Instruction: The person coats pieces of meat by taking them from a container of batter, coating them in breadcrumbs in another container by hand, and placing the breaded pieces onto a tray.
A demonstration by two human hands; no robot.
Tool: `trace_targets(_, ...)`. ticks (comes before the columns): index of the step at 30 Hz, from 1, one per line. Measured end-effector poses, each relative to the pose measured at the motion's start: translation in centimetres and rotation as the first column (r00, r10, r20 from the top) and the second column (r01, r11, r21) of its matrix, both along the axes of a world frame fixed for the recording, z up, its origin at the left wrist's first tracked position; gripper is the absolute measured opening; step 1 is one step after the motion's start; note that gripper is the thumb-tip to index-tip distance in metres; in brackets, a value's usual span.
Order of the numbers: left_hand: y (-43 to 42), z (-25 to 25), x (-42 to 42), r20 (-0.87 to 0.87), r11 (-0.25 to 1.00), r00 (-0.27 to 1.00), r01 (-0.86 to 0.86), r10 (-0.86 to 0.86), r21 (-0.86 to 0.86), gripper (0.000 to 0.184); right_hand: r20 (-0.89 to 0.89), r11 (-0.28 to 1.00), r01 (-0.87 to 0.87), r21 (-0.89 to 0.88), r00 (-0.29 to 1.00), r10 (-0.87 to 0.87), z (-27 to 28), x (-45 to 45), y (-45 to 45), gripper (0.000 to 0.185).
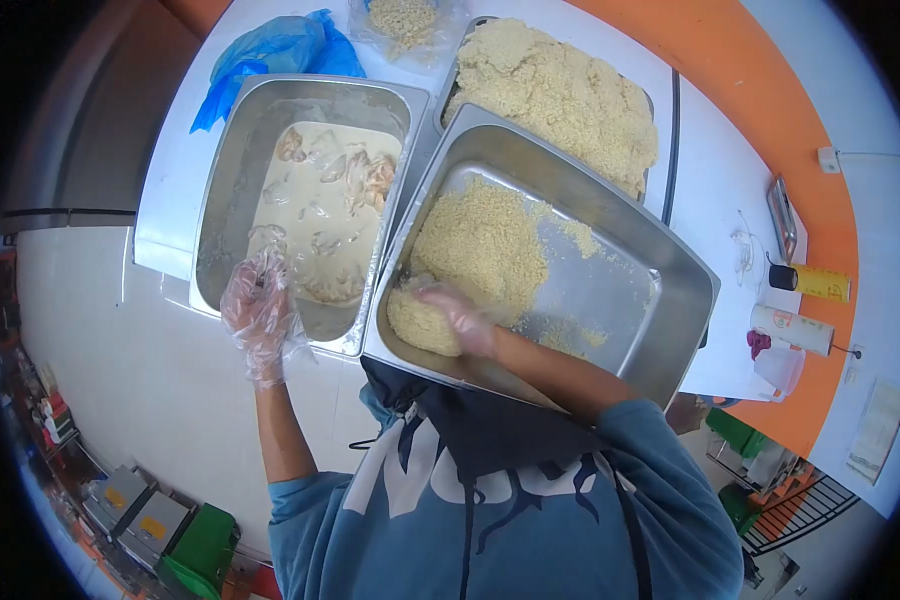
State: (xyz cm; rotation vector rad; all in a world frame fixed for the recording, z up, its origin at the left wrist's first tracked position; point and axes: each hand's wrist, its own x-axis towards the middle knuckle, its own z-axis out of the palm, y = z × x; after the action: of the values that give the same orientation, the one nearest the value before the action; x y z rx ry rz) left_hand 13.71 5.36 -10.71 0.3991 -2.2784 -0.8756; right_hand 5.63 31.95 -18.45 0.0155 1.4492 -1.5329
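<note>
My left hand (258,308), in a clear plastic glove, is over the near left corner of a deep steel pan (228,190). Its fingers are curled in, and a batter-covered lump shows at their tips; whether they grip it I cannot tell for sure. Pale batter (305,215) fills part of that pan, with pieces of what looks like raw chicken (378,178) in it. My gloved right hand (455,312) lies on a mound of yellowish crumbs (420,322) in the second steel pan (610,300), slightly blurred, fingers stretched out. Anything under the crumbs is hidden.
Behind the crumb pan, another tray holds a high heap of crumbs (560,95). A blue plastic bag (280,55) and a clear bag of crumbs (402,22) lie at the back. On the right are a yellow can (822,284) and a white cylinder (792,328).
</note>
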Motion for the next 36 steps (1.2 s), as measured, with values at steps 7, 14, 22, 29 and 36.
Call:
trace_targets(7,-0.5,-0.6,0.8,0.094,0.997,0.995,0.013,-0.019,0.070,0.022,0.378,0.879,0.251,-0.405,0.921,-0.089,1.7,-5.9,5.5,0.034)
trace_targets(14,-0.3,-0.7,0.2,0.033,0.997,0.999,0.005,-0.008,0.073,0.012,-0.652,0.660,0.133,0.739,-0.106,0.751,1.9,-7.9,2.8,0.062)
trace_targets(22,-0.5,-1.1,0.2,0.033,0.996,0.999,-0.006,0.003,0.086,0.013,-0.650,0.645,0.092,0.759,0.044,0.759,1.5,-6.7,2.9,0.075)
trace_targets(29,-0.6,-1.3,0.3,0.084,0.998,0.995,-0.055,0.056,-0.011,0.011,-0.643,0.642,0.046,0.765,0.015,0.766,0.0,-7.2,2.7,0.071)
trace_targets(36,-1.1,-1.3,0.7,0.098,0.995,0.995,0.000,0.010,-0.097,0.022,-0.706,0.681,0.201,0.704,0.098,0.701,-1.6,-8.5,3.6,0.072)
